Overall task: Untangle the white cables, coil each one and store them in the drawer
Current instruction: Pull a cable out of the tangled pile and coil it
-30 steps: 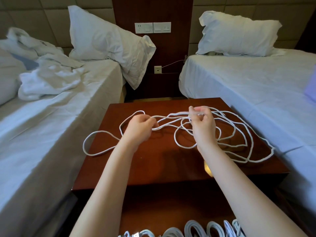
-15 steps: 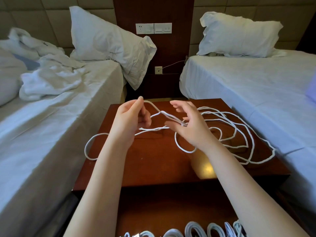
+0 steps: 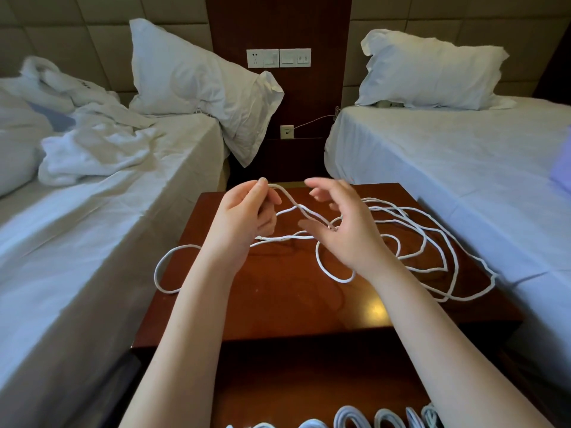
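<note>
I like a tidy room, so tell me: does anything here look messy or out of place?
Yes. The white cable sprawls in tangled loops across the nightstand, with loops reaching past its left and right edges. The left bed's pillow slumps off the mattress corner, beside crumpled bedding.

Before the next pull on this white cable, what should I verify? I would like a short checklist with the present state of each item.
1. Left hand grips the white cable: ok, it pinches a raised loop.
2. Right hand holds the cable: not ok, its fingers are spread open.
3. Cable free of crossings: not ok, many loops overlap on the nightstand.
4. Cable fully on the top: not ok, loops overhang the left and right edges.
5. Cable ends located: cannot tell.
6. Coiled cables at the bottom edge lie in a drawer: cannot tell, cropped.
</note>
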The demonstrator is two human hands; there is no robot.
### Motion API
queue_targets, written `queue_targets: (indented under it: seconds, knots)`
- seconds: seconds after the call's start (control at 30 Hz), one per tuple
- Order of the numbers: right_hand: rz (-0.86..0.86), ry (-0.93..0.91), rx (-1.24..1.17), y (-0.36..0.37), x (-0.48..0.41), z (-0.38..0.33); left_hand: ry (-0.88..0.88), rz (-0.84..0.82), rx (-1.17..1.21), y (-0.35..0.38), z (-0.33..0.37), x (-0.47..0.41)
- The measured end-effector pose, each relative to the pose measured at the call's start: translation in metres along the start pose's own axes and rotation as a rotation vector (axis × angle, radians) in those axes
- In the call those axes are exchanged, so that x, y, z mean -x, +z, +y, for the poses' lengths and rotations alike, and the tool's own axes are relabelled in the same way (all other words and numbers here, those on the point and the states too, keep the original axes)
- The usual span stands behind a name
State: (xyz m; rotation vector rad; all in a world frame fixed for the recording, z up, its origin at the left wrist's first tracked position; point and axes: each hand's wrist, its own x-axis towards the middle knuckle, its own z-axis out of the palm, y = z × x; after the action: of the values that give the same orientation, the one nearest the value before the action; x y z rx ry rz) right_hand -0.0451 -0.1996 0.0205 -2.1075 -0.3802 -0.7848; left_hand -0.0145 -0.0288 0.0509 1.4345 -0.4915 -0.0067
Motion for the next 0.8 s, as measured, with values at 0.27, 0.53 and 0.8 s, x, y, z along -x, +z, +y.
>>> queue_targets:
  seconds: [0.27,0.53,0.8]
  knots:
    - [-0.104,-0.003,-0.145,-0.003,0.001,-0.002,-0.090,-0.284,0.138,0.002,0.003,0.004]
    - [-0.087,0.132,-0.050,0.004,0.003,0.004,-0.192,-0.485,0.224,-0.006,0.011,0.005]
    - [-0.266,0.212,-0.152,0.012,0.008,0.001,-0.111,-0.670,0.303,0.019,0.011,0.013]
